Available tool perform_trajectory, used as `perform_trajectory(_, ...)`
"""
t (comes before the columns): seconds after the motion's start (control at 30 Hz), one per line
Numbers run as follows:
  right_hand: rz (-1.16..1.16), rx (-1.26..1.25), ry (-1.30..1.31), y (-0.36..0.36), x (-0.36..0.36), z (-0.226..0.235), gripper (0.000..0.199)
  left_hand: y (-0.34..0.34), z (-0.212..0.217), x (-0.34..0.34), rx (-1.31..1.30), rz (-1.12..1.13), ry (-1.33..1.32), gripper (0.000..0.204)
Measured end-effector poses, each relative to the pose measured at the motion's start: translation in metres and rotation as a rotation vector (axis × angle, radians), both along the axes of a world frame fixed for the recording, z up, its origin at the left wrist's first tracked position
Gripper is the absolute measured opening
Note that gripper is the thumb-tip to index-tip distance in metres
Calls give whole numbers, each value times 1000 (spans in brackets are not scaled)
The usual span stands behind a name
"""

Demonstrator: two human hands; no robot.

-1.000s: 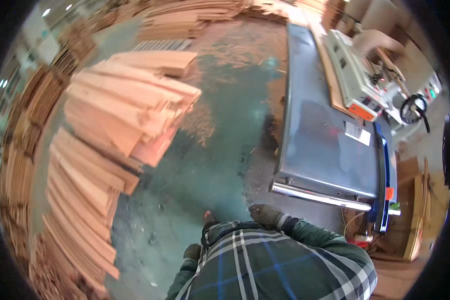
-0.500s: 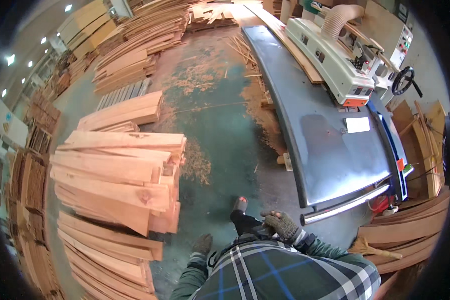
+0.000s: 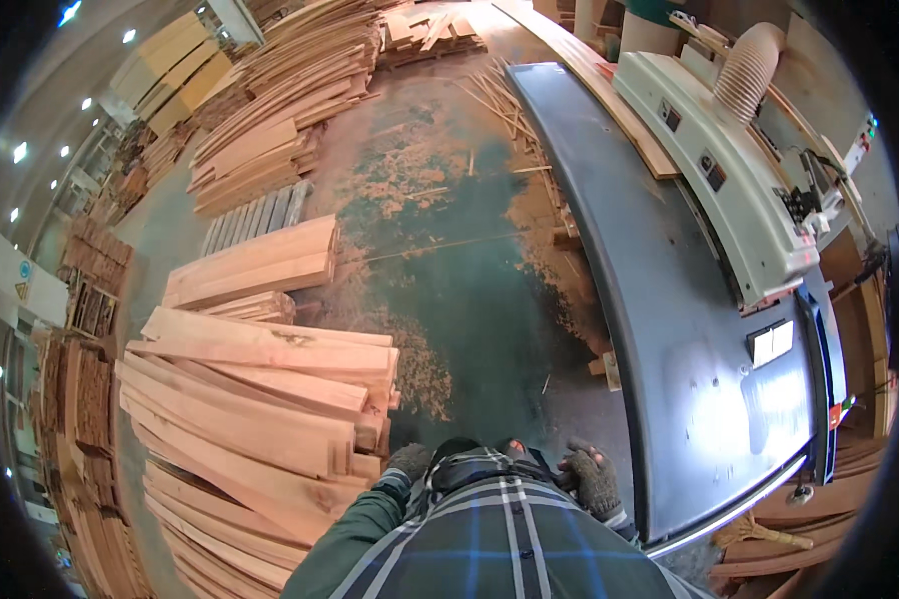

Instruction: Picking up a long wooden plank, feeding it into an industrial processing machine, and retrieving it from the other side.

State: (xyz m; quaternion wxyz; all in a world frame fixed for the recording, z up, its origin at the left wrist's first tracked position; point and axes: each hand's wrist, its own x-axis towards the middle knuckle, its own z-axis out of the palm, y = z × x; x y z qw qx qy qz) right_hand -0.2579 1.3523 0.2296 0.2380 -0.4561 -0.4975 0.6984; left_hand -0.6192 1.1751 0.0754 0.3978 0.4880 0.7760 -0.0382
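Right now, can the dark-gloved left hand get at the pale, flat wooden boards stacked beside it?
Probably yes: the left hand hangs near the right-hand ends of the boards, and nothing visible stands between. Height is hard to judge from above, so a slight stoop may be needed.

sawdust (image 3: 419, 371) on green floor (image 3: 489, 329), ceiling lights (image 3: 20, 153), yellowish broom (image 3: 766, 538)

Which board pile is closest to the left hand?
The broad pile of overlapping pale boards just left of the gloved left hand. Its board ends come up beside the glove in view; the other piles' ends sit farther away.
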Motion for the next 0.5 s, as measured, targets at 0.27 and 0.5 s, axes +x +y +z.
perform_trajectory(0.27,-229,-134,-3,89,-67,-16,37,135,-63,-67,122,-141,-133,45)
perform_trajectory(0.5,137,442,-444,250,-219,29,40,284,-84,-243,45,-263,-20,47)
